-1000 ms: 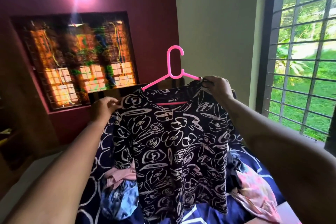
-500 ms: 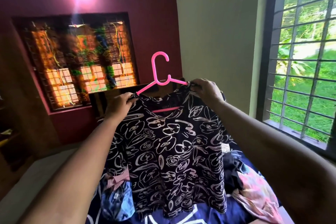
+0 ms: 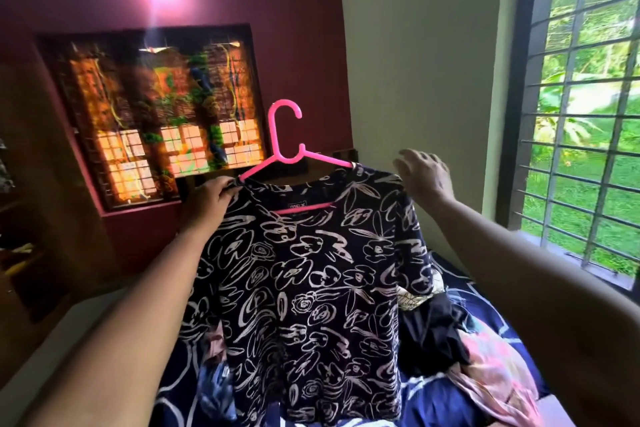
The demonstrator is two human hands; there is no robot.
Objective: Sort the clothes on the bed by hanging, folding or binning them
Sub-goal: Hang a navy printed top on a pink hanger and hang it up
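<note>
The left grip [image 3: 212, 199] pinches the black patterned top [image 3: 304, 288] at its shoulder, on the pink hanger [image 3: 287, 152]; the right grip [image 3: 424, 175] is spread beside the other shoulder.

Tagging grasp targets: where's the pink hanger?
Head view, centre: hanger inside the patterned top above the bed, left hand gripping its left end, right hand open alongside.

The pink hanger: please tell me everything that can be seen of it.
The pink hanger looks like plastic. It has an open hook on top, a small second hook at the neck, two sloping arms and a lower bar seen through the neckline. It is upright in the air. A dark flower-print top hangs on it, covering both arm ends. The left hand grips the top's shoulder over one end. The right hand is open beside the other shoulder; contact is unclear.
</note>
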